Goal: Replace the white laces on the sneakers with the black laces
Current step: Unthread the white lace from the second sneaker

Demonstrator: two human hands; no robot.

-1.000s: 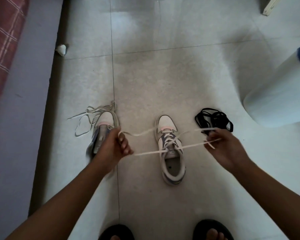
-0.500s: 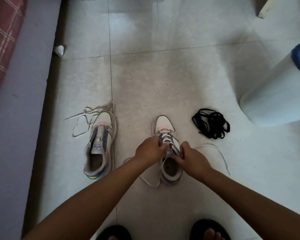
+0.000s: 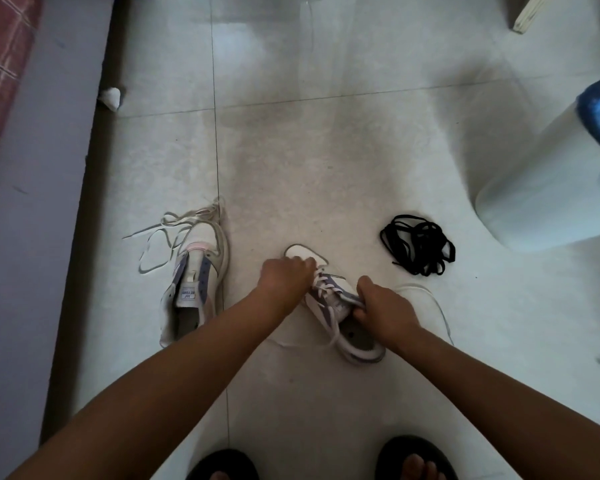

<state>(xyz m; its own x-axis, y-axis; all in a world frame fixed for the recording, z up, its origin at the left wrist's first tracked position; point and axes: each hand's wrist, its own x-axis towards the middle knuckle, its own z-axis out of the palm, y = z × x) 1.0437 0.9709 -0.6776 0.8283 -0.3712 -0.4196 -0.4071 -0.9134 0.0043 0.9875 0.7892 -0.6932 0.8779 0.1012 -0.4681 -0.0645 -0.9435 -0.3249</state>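
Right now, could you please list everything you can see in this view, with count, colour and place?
Laced sneaker: one, white and purple, centre floor, white lace still threaded.
Unlaced sneaker: one, white and purple, left of it.
Loose white lace: one, beside the unlaced sneaker's toe.
Black laces: one bundle, right of the laced sneaker.
White container: one, far right.
Crumpled white scrap: one, upper left floor.
Black sandals: two, bottom edge.
Left hand: on the laced sneaker's toe end.
Right hand: grip on its collar.
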